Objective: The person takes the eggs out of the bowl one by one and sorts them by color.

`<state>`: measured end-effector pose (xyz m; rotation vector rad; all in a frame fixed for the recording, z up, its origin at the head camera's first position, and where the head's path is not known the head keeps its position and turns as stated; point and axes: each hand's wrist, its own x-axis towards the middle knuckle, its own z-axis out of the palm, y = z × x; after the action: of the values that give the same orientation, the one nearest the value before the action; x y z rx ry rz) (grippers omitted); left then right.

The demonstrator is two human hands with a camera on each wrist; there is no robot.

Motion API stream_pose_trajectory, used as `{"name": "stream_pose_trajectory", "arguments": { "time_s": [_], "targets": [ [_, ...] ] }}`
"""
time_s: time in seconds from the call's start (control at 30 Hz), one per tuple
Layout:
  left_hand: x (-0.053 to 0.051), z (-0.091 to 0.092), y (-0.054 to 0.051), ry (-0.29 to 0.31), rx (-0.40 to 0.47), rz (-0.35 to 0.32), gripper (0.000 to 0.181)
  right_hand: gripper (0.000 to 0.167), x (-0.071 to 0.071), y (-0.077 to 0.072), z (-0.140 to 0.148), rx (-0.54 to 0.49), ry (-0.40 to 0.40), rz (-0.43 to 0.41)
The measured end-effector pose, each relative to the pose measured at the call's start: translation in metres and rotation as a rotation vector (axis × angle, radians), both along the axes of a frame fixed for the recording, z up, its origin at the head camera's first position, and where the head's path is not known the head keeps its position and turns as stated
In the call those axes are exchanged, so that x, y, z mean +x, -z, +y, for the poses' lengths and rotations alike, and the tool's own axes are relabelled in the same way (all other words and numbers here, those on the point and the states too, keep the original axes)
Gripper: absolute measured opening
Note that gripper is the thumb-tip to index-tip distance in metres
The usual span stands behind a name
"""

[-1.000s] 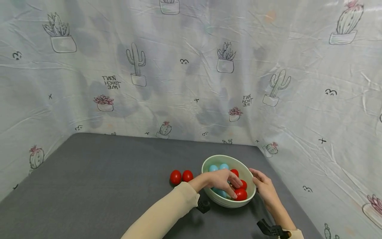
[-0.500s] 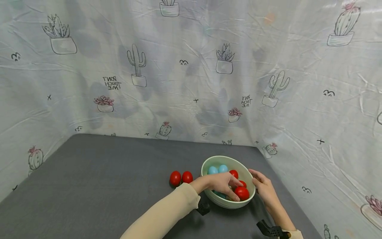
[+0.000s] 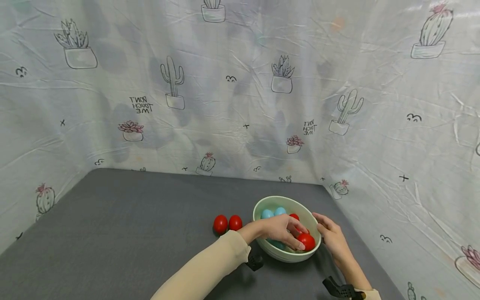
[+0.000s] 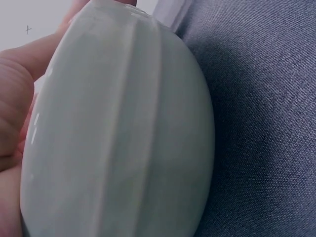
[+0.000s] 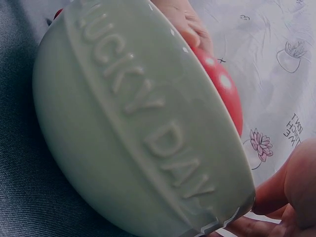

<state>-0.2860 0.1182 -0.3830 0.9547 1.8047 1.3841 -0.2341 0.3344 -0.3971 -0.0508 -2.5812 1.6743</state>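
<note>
A pale green bowl (image 3: 288, 256) stands at the right of the grey table, with "LUCKY DAY" in raised letters in the right wrist view. Inside are light blue egg-shaped balls (image 3: 280, 211) and red ones. My left hand (image 3: 279, 228) reaches over the near left rim and holds a red egg-shaped ball (image 3: 306, 241) with thumb and fingers; in the right wrist view this ball (image 5: 224, 89) shows above the rim. At the bowl's right edge, my right hand (image 3: 333, 235) grips the rim. The left wrist view shows mostly the bowl's outer wall (image 4: 123, 128), which hides the bowl's contents.
Two red egg-shaped balls (image 3: 220, 224) lie side by side on the grey tabletop (image 3: 131, 237), left of the bowl. A white curtain (image 3: 225, 100) with cactus drawings hangs behind the table and along its sides.
The red ball at my left thumb has shifted a little to the right inside the bowl. My left fingers have moved slightly right with it. My right hand stays at the rim.
</note>
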Motion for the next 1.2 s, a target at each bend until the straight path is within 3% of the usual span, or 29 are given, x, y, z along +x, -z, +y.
{"name": "stream_pose_trajectory", "arguments": {
  "time_s": [0.17, 0.47, 0.7, 0.83, 0.97, 1.2],
  "targets": [
    [-0.001, -0.001, -0.001, 0.013, -0.023, 0.112, 0.036, 0.039, 0.000, -0.001, 0.000, -0.004, -0.007, 0.001],
    [0.000, -0.001, -0.001, 0.031, -0.040, 0.142, 0.039, 0.039, 0.001, 0.001, 0.000, -0.006, -0.003, 0.005],
    [0.002, -0.002, -0.003, 0.007, -0.043, 0.174, 0.044, 0.039, 0.001, 0.000, 0.000, -0.011, -0.006, 0.006],
    [0.001, -0.002, -0.003, -0.052, 0.000, 0.200, 0.044, 0.040, 0.001, -0.001, 0.000, -0.010, 0.001, 0.003],
    [0.002, -0.007, -0.005, -0.147, 0.099, 0.206, 0.042, 0.039, 0.000, -0.002, 0.000, -0.008, 0.014, 0.004],
    [0.011, -0.043, -0.019, -0.319, 0.282, 0.211, 0.048, 0.040, 0.000, 0.000, 0.000, -0.014, 0.010, -0.006]
  ]
}}
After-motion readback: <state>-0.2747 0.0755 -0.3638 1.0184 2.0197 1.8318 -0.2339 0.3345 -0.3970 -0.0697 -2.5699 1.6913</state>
